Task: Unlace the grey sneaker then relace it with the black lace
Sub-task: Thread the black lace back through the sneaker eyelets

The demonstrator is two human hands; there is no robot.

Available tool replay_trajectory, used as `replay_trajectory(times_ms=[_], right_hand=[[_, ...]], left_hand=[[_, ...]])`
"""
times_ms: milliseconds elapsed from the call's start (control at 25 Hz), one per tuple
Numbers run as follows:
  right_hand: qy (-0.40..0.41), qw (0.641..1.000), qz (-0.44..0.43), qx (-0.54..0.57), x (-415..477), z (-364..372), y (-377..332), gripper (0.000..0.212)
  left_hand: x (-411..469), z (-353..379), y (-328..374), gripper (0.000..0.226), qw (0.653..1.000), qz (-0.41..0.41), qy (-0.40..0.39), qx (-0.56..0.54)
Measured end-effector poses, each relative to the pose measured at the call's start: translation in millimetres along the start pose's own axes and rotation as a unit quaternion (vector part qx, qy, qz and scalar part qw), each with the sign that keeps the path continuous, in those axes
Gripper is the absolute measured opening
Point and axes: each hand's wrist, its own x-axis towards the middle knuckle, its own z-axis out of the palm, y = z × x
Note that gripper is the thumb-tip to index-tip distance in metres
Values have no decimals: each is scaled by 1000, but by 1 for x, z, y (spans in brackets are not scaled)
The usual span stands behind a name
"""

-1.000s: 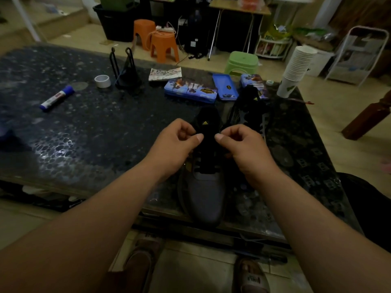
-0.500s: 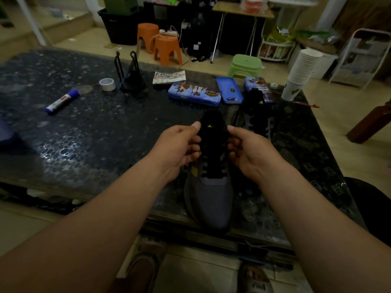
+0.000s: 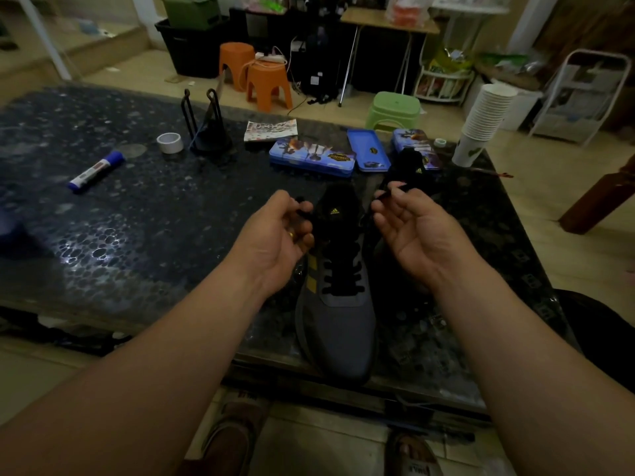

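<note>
The grey sneaker (image 3: 338,324) stands on the dark table (image 3: 144,235) with its toe at the near edge, its black tongue upright and showing a yellow logo. The black lace (image 3: 342,273) crosses its eyelets in several rows. My left hand (image 3: 278,235) is left of the tongue, palm turned up, its fingers curled round one lace end. On the other side my right hand (image 3: 409,231) is also palm up and pinches the other lace end at its fingertips. A second dark sneaker (image 3: 409,166) lies just behind my right hand.
Blue tins (image 3: 312,158) lie behind the sneaker. A paper cup stack (image 3: 481,125) stands at the far right corner. A marker (image 3: 96,171), a tape roll (image 3: 170,143) and a black wire stand (image 3: 206,128) sit to the left. Stools stand on the floor beyond.
Both hands have turned palm up and moved apart from the tongue, each drawing a lace end out to its side. Earlier they met over the top of the lacing.
</note>
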Motion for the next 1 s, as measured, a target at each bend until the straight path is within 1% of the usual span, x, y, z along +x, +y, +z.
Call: replay_trajectory(times_ms=[40,80,120,160,200,240,320,400,520,600,680,800,840,920,1000], right_hand=[[7,1000,-3,-13,-1,1,2,12],[20,998,-8,-61,-4,0,4,12],[36,990,-11,-134,-7,-1,6,12],[44,977,-6,-209,-11,-3,8,13],[41,964,9,-263,-16,-5,10,14],[29,955,33,-293,-20,-7,11,13],[2,940,64,-334,-25,-7,14,16],[-4,930,48,-365,-26,-5,17,21],[-1,907,-5,-421,-28,-2,18,30],[-7,881,-40,-471,-29,-2,18,27],[-12,847,-80,-525,-29,-2,18,26],[-3,763,-133,-633,-30,2,21,34],[5,744,-144,-653,-30,3,22,33],[11,735,-159,-659,-29,4,23,27],[6,747,-165,-644,-26,4,24,24]], left_hand=[[-1,-1,0,7,1000,1,16,-4],[-1,-3,-1,7,999,5,40,30],[-3,-3,-3,9,993,10,62,100],[-5,-3,-5,13,981,15,66,184],[-7,-3,-9,19,965,23,50,257],[-10,-3,-11,23,950,36,26,308],[-15,-2,-14,21,924,71,-5,376],[-18,-4,-14,20,892,113,-3,438],[-19,-7,-18,26,829,171,23,532],[-21,-7,-18,29,799,192,39,568],[-21,-5,-18,30,773,206,41,598],[-18,-5,-17,32,753,210,36,623],[-17,-5,-17,34,748,202,40,631],[-17,-5,-18,33,730,197,45,653],[-16,-6,-17,27,712,213,45,667]])
